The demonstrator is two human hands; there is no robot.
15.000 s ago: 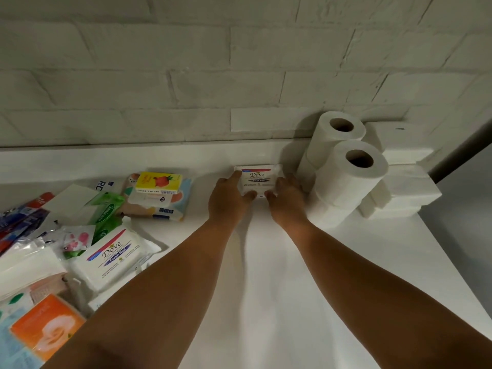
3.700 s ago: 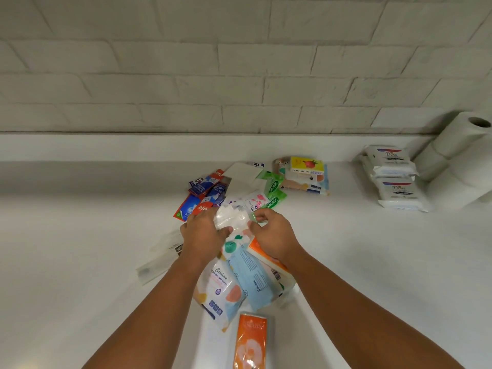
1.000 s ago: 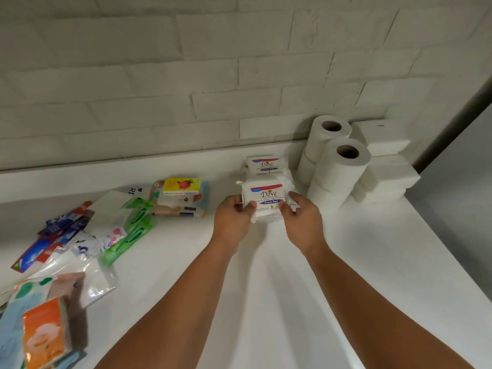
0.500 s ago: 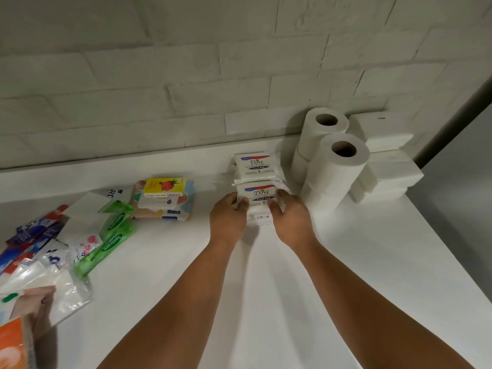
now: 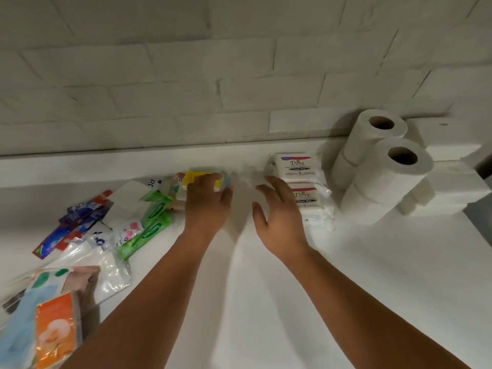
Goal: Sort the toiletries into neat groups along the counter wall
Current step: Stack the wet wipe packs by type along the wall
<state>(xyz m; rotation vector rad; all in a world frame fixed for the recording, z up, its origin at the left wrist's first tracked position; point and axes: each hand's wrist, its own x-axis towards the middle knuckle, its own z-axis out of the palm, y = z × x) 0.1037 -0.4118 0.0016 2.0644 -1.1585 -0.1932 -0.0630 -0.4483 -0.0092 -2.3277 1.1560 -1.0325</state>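
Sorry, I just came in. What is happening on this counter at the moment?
A person is sorting toiletries on a white counter. The left hand lies over a stack of packs with a yellow one on top, near the wall; whether it grips is unclear. The right hand is open and empty beside two Dove packs, lined up next to the toilet rolls. A loose pile of sachets lies at the left.

A white counter [image 5: 372,288] runs along the brick wall [image 5: 239,75]. Toilet rolls [image 5: 383,182] and Dove packs [image 5: 295,166] sit on its right. Mixed packets [image 5: 151,227] lie scattered left.
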